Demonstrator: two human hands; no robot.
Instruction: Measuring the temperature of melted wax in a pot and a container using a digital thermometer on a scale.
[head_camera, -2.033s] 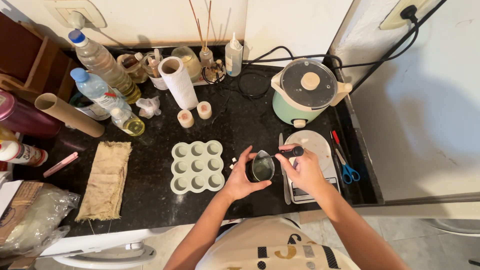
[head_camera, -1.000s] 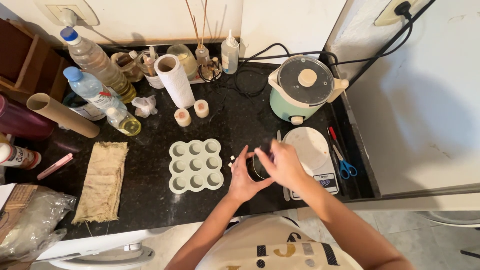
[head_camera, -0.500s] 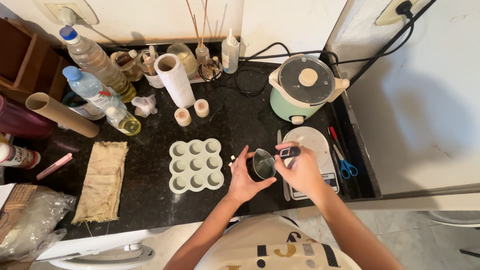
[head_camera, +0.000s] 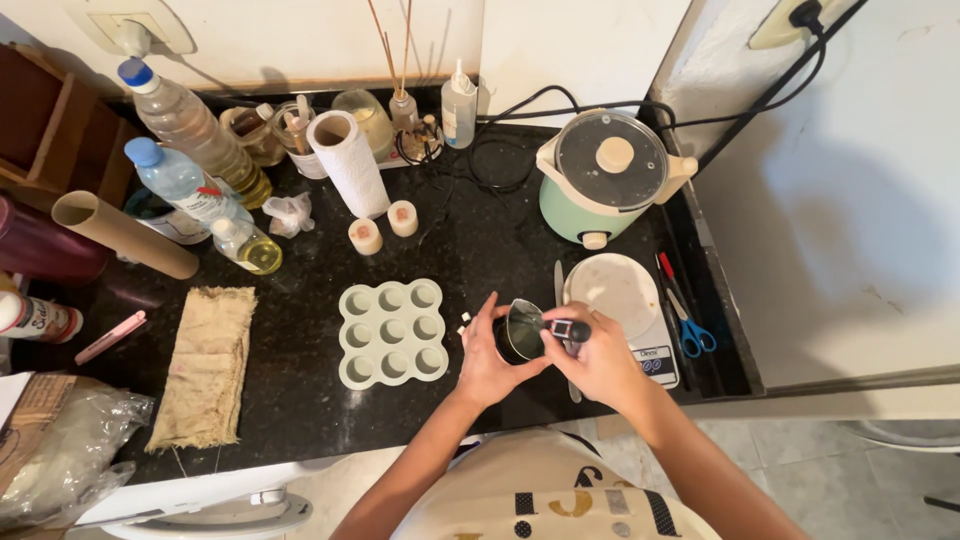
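- Two hands meet near the black stone worktop (head_camera: 300, 400)'s front edge.
- Left hand (head_camera: 488, 362) cups the small dark metal pot (head_camera: 520, 332).
- Right hand (head_camera: 600, 362) grips its black handle (head_camera: 566, 328), pointing rightward.

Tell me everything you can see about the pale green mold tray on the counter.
The mold tray is pale green, squarish with rounded corners, and looks like soft silicone. It has nine round cavities in three rows of three; whether they hold anything is hard to tell. It lies flat on the dark speckled counter, between a folded burlap cloth and the left hand, which is near its right edge without touching it.
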